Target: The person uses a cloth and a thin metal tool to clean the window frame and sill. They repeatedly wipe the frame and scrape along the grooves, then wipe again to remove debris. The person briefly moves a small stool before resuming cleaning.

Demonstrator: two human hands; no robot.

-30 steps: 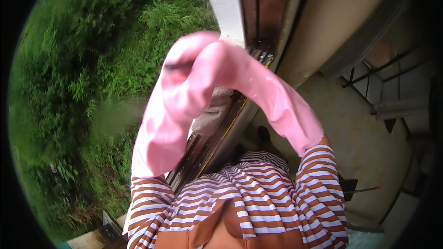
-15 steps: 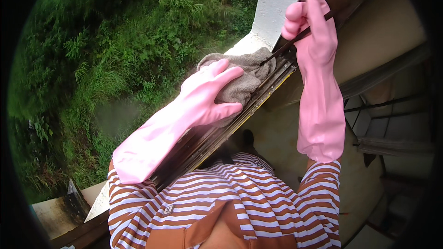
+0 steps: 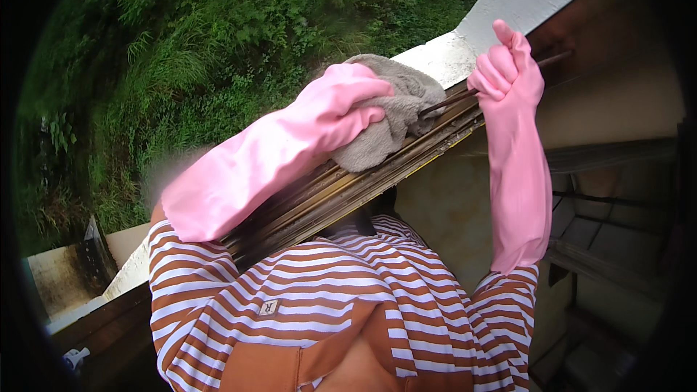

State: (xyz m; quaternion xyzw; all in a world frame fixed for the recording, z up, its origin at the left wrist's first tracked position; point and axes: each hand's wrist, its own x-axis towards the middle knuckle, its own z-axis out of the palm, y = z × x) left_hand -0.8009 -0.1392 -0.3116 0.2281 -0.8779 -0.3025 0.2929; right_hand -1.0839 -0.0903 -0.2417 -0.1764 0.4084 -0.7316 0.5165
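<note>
My left hand point(image 3: 356, 98), in a long pink rubber glove, is curled over a grey cloth point(image 3: 385, 127). The cloth lies bunched on the metal window track point(image 3: 312, 210), and part of it drapes over the outer side. My right hand point(image 3: 508, 76), in a matching glove, is closed round a thin dark rod point(image 3: 555, 59), with one finger sticking up. The rod slants down to the left, and its lower end meets the cloth, where the tip is hidden.
Beyond the track, green bushes and grass point(image 3: 218, 51) cover a slope outdoors. A white wall edge point(image 3: 501, 11) rises at the far end of the track. To the right is a dim room with a pale floor point(image 3: 443, 210). A small white object point(image 3: 75, 357) sits at lower left.
My left fingers, spread on the cloth before, have curled round it and bunched it up. My right hand is lower, and the rod lies at a flatter slant. The whole view has shifted.
</note>
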